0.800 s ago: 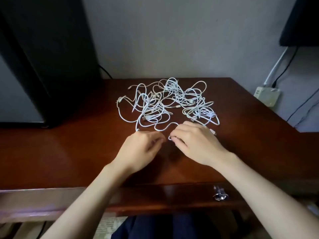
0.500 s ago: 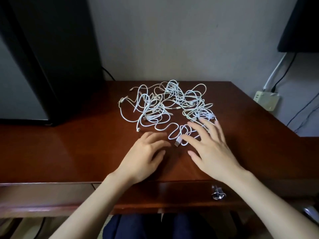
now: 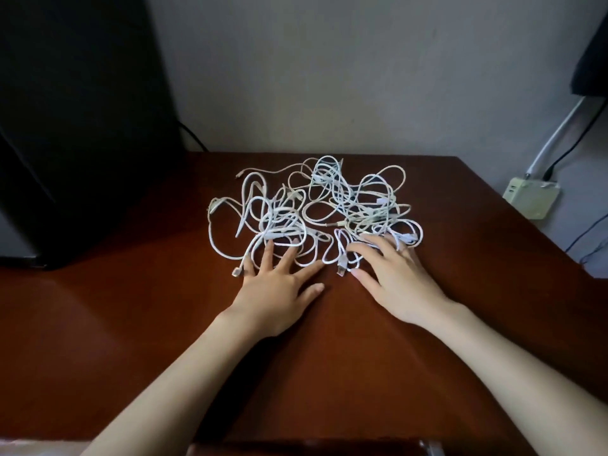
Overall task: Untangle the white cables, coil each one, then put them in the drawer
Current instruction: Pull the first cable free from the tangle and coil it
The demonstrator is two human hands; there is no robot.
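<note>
White cables (image 3: 316, 212) lie tangled mid-desk (image 3: 131, 324). Both hands flat, fingers spread wide, gripping nothing: left hand (image 3: 276, 287) fingertips on the near loops, right hand (image 3: 394, 278) on the right edge (2 plug ends nearby).

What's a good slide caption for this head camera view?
Fingers spread, the left hand and right hand touch the near edge of tangled white cables on a dark wooden desk.
</note>
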